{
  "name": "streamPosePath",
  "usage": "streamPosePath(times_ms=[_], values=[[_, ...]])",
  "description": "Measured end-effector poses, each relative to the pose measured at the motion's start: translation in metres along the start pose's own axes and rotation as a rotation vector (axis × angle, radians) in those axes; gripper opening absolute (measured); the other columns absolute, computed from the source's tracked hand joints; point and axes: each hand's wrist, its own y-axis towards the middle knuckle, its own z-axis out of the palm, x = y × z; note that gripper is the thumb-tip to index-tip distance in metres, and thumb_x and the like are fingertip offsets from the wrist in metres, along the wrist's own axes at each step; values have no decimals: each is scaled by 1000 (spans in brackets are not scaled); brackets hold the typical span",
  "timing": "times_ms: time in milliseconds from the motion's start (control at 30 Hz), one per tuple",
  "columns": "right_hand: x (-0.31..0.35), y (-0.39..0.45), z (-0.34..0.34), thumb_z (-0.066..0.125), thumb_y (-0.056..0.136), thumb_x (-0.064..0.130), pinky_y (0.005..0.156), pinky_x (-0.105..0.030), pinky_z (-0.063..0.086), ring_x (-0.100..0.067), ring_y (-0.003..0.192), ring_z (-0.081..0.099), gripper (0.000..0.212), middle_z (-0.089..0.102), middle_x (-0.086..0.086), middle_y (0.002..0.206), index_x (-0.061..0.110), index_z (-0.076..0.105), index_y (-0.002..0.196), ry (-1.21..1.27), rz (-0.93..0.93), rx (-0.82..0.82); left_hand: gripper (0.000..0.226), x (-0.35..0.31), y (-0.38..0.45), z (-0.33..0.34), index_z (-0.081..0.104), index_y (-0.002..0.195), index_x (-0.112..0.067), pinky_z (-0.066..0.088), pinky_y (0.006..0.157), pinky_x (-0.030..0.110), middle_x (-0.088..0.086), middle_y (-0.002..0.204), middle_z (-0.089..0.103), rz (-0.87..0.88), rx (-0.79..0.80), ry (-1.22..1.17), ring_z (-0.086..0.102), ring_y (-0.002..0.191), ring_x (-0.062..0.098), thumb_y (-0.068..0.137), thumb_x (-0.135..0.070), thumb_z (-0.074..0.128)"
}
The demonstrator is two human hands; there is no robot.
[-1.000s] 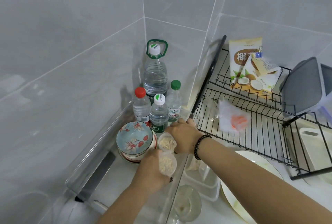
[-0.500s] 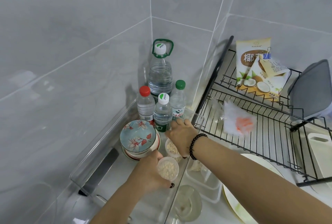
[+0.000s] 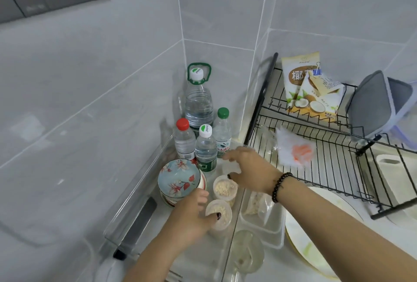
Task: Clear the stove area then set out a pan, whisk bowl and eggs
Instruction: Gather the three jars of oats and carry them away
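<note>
Two small clear jars of pale flakes stand on the counter in the tiled corner. My left hand (image 3: 191,216) grips the near jar (image 3: 222,219), thumb across its top. The far jar (image 3: 225,188) stands free just behind it. My right hand (image 3: 248,168), with a dark bead bracelet, hovers over the far jar with fingers spread and holds nothing. A stack of floral bowls (image 3: 178,180) sits upside down left of the jars. No pan or eggs are in view.
Several water bottles (image 3: 204,146) crowd the corner behind the jars. A black wire dish rack (image 3: 327,168) on the right carries a coconut powder bag (image 3: 302,83) and a plastic bag. A clear tub (image 3: 264,225), a glass (image 3: 248,257) and a white plate (image 3: 300,236) lie nearby.
Both jars have been set down side by side. My right hand has let go of the far jar and lifted off it; my left hand has stayed on the near jar.
</note>
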Motion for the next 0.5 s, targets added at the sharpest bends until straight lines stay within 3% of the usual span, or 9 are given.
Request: streamPosePath(times_ms=[167, 300, 433, 500], values=[[-5, -57, 4, 66, 87, 18, 86, -7, 37, -4, 100, 51, 39, 57, 5, 115, 21, 59, 125, 257, 158, -282, 29, -22, -10, -24, 52, 103, -40, 51, 85, 24, -21, 109, 60, 112, 4, -64, 60, 97, -5, 83, -28, 70], [-2, -104, 18, 67, 87, 21, 88, -17, 43, -6, 100, 52, 48, 55, 7, 115, 27, 49, 131, 372, 325, -367, 29, -43, -18, -25, 56, 104, -38, 50, 80, 18, -17, 106, 66, 226, 62, -67, 62, 90, -7, 85, -18, 65], [-3, -156, 25, 66, 87, 24, 85, -14, 39, -4, 101, 51, 53, 53, 10, 117, 29, 43, 135, 427, 468, -493, 29, -74, -25, -3, 58, 108, -33, 45, 65, 5, -16, 105, 67, 336, 179, -38, 63, 88, -7, 86, -16, 65], [-8, -185, 24, 66, 87, 23, 86, -13, 39, -3, 101, 51, 51, 53, 11, 117, 29, 45, 133, 436, 532, -560, 31, -93, -31, 13, 56, 113, -32, 44, 62, 6, -17, 107, 65, 386, 261, -17, 61, 91, -6, 87, -18, 64]])
